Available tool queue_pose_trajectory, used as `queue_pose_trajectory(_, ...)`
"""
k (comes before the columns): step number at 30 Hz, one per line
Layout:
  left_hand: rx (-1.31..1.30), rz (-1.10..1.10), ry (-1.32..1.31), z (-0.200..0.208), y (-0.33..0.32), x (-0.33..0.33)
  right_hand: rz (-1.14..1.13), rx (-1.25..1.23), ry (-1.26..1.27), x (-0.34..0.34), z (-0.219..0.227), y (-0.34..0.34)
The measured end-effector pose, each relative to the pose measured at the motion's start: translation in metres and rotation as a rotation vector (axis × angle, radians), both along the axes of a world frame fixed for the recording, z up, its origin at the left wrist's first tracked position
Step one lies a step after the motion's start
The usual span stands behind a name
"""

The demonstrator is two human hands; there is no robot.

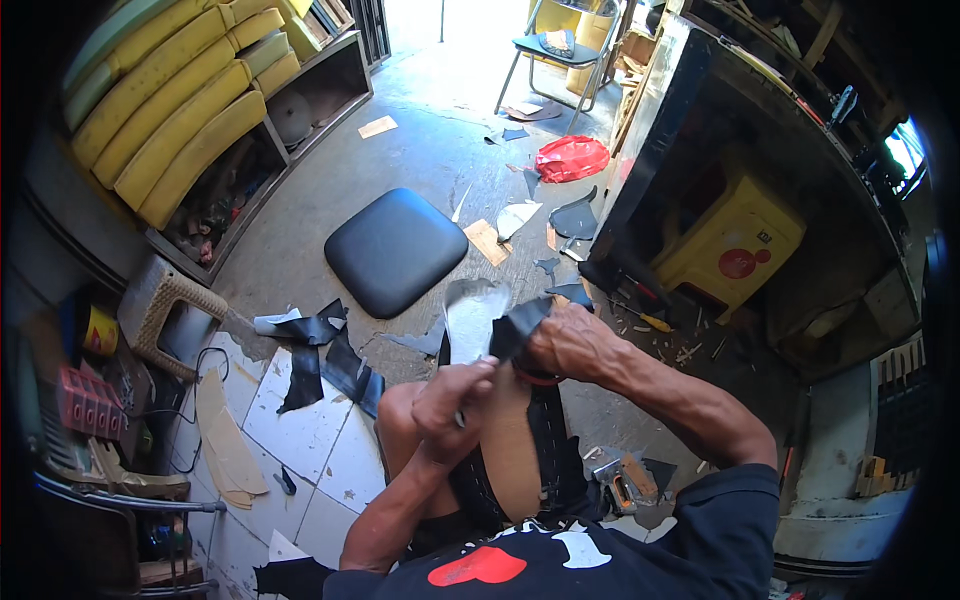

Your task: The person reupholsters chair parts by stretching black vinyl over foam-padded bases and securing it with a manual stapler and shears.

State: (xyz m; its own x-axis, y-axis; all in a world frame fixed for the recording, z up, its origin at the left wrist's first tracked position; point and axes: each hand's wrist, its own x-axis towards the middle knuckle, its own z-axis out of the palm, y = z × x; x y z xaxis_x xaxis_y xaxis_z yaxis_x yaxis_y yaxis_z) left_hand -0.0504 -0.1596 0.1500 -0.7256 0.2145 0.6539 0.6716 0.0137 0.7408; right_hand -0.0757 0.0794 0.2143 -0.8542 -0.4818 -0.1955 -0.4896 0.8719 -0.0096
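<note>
Across my lap lies a brown board panel (508,450) with black upholstery material (548,440) folded along its edges. My right hand (575,340) is closed on a dark piece of leatherette (520,325) above the panel's far end. Close to that piece's near left corner, my left hand (452,405) is closed, its fingers bent together. A small shiny bit shows at its palm, but what it holds I cannot make out. Beyond my left fingertips is a whitish, shiny tapering piece (474,320), partly blurred.
A black padded seat (395,252) lies on the floor ahead. Black scraps (325,350) are strewn at left, near a woven stool (170,315). A staple gun (615,490) and a screwdriver (655,322) lie at right. Yellow cushions (170,120) are stacked at far left; a folding chair (565,50) stands far ahead.
</note>
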Motion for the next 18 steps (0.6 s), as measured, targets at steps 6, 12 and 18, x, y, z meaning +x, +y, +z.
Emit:
queue_pose_trajectory(6,0.319,0.423,-0.363,-0.019,-0.007,-0.006,-0.220,-0.444,0.075,0.019,0.008,0.060)
queue_pose_trajectory(12,-0.160,0.148,-0.588,0.016,-0.004,0.012,-1.137,-0.348,0.078,0.130,-0.174,0.152)
queue_pose_trajectory(18,-0.428,0.062,-0.424,-0.005,0.024,-0.027,-1.452,-0.157,-0.281,0.256,-0.325,0.159)
